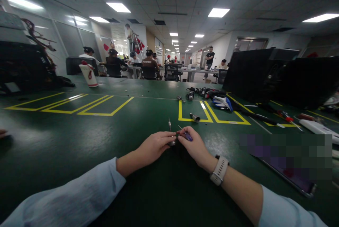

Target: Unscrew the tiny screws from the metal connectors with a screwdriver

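Note:
Near the middle of the green table my left hand is closed around a small silver metal part with a thin shaft pointing up and away from me. Fingers hide much of its body. Close beside it, my right hand grips a small screwdriver with a purple handle. Its thin shank points up to the left. The fingertips of both hands almost meet. Just beyond my right hand, a metal cylindrical piece lies on its side. A smaller metal part rests farther back.
Tools and cords lie at the back, near a blue-and-white glove. To the right are a red-handled screwdriver and a flat purple object, partly blurred. A paper cup stands back left. Another person's hand shows at the left edge.

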`<state>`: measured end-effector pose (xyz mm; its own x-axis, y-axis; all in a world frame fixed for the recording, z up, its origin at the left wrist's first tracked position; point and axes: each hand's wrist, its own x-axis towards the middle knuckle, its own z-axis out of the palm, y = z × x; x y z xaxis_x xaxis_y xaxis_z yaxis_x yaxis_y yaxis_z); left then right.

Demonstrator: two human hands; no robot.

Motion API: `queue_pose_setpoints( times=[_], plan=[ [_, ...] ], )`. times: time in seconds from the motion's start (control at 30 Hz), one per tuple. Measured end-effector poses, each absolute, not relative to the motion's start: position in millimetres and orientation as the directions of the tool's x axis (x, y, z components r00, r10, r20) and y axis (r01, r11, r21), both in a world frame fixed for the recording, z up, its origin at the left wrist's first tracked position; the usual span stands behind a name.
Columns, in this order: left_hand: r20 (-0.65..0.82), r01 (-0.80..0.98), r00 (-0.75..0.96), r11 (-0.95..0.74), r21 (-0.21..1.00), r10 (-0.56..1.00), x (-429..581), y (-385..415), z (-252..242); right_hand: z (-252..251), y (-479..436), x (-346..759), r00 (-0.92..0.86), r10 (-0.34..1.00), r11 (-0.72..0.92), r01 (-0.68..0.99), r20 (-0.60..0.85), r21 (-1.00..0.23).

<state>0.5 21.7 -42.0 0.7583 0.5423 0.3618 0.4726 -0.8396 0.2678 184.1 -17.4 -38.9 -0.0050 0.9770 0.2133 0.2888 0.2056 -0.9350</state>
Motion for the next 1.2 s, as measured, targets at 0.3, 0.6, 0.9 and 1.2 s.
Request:
queue_pose_setpoints(
  times=[0.3,0.6,0.9,1.2],
  plan=[
    [0.360,0.409,0.826,-0.901,0.147,0.434,-3,24,-40,-45,-14,183,-0.025,0.961,0.270,0.315,0.277,-0.910],
    [0.342,0.385,0.852,-0.917,0.101,0.396,-2,22,-37,-49,-11,185,-0.044,0.960,0.275,0.347,0.278,-0.897],
    [0.338,0.392,0.839,-0.905,0.166,0.426,1,20,-37,-49,-11,186,-0.056,0.958,0.280,0.373,0.280,-0.885],
    [0.289,0.249,0.339,-0.381,0.891,0.896,1,40,-44,-45,-13,185,-0.013,0.981,0.186,0.349,0.194,-0.919]
  ],
)
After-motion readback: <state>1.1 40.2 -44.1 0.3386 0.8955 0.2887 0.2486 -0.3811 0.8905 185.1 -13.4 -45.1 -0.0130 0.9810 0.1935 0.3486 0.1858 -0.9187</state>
